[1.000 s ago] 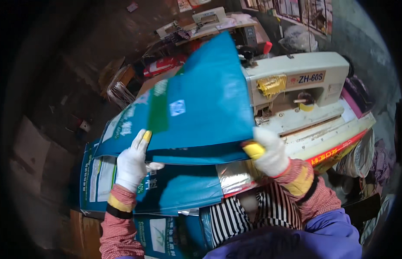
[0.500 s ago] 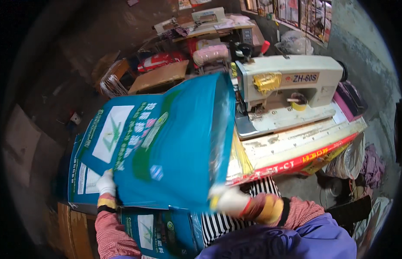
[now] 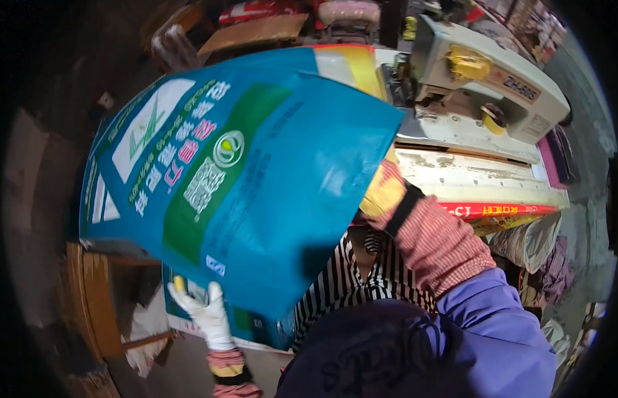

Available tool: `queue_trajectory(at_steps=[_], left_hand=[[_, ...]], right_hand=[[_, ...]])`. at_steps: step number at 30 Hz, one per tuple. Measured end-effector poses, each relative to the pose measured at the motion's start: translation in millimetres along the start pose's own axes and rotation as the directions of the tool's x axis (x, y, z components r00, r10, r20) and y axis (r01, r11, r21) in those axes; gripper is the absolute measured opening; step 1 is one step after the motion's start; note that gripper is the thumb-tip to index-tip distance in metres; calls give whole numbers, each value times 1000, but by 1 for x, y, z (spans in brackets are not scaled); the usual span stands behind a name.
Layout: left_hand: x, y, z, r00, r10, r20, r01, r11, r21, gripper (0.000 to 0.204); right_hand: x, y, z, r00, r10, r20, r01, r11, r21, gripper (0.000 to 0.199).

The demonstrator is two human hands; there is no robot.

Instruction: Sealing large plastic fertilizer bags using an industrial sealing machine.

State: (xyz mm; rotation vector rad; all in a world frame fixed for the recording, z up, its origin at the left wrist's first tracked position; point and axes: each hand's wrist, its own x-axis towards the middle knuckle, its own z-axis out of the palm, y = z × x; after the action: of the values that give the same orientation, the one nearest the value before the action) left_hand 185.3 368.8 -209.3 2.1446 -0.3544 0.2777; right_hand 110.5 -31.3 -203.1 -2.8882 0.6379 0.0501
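Note:
A large teal woven sack (image 3: 269, 199) with a green band and white printed panel lies spread before me, its near part raised and bulging. My left hand (image 3: 206, 315), in a white glove with a yellow fingertip, is just below the sack's near edge. Its fingers are spread and hold nothing. My right hand (image 3: 385, 192) reaches behind the sack's right edge; its yellow cuff shows, but the fingers are hidden. Under the near edge lies another teal sack (image 3: 249, 322), partly covered.
A white sewing machine (image 3: 495, 86) stands at the upper right on a worn tabletop (image 3: 481, 176) with a red front edge. Wooden boards (image 3: 96, 298) stand at the lower left. A brown cardboard sheet (image 3: 252, 34) and red bundles lie at the back.
My left hand has released the sack and dropped below its near edge, fingers spreading. My right hand has moved up and behind the right edge. The whole view has shifted, bringing the machine higher.

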Motion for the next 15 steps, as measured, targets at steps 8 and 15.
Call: queue_trajectory(at_steps=[8,15], left_hand=[[-68,44,39,853,-251,458,453,792,-409,24],[-58,72,-12,769,-433,470,633,420,-650,30]], right_hand=[[-41,15,-6,855,-367,-366,382,923,-33,23],[-40,-1,-26,865,-289,-410,358,929,99,24]])
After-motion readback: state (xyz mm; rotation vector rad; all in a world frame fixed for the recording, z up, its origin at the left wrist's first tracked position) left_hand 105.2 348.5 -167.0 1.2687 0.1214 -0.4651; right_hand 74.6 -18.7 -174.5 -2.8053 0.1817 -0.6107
